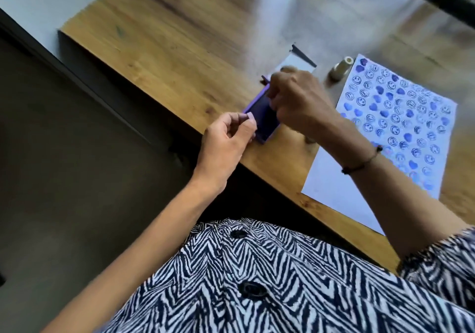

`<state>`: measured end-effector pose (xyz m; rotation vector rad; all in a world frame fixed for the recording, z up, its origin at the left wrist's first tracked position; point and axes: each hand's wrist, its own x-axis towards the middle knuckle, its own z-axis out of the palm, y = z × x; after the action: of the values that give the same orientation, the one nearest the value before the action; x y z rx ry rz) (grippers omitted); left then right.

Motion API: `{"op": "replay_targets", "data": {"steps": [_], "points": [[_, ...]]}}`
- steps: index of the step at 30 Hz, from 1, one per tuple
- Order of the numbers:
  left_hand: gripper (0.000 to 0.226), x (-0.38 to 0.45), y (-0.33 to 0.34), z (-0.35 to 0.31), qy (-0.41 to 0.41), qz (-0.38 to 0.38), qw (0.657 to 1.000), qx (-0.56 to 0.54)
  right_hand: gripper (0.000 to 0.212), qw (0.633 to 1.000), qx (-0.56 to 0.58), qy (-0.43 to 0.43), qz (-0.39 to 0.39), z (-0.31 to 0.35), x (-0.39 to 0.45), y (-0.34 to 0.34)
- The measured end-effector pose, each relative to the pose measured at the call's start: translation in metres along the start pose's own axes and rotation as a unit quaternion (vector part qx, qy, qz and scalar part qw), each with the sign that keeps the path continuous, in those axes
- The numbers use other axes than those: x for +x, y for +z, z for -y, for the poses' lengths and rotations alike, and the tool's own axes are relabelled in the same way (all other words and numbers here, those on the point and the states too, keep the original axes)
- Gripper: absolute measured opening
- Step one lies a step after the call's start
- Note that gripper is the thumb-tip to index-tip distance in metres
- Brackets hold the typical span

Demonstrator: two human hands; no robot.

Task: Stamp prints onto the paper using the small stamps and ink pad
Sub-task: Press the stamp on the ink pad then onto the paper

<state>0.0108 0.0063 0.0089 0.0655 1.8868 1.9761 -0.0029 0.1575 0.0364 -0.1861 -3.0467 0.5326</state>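
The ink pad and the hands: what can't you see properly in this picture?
Head view only:
- Right hand: blurred by motion; it covers part of the ink pad, and any stamp it holds is hidden.
- Left hand: its fingertips hide the pad's near corner.
- Small stamp beside the paper: too blurred to read its design.
- Paper: the right forearm hides some prints.
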Motion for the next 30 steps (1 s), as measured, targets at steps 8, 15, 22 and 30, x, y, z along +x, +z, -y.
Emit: {"op": "replay_targets", "data": {"steps": [8,15,22,30], "points": [[0.008,-0.001,0.000,0.004,0.000,-0.009,1.000,0.009,0.019,0.999,0.034,0.012,-0.001,0.000,-0.005,-0.002],[0.004,0.000,0.000,0.004,0.006,-0.004,1.000,0.009,0.018,0.999,0.031,-0.023,0.008,0.013,-0.014,0.005],[0.005,-0.002,0.002,0.003,0.004,-0.004,1.000,0.010,0.016,0.999,0.037,-0.029,0.002,0.011,-0.016,0.006],[0.007,-0.012,0.006,0.004,0.077,0.013,0.996,0.054,0.021,0.980,0.178,0.033,-0.087,0.008,-0.028,-0.030]]}}
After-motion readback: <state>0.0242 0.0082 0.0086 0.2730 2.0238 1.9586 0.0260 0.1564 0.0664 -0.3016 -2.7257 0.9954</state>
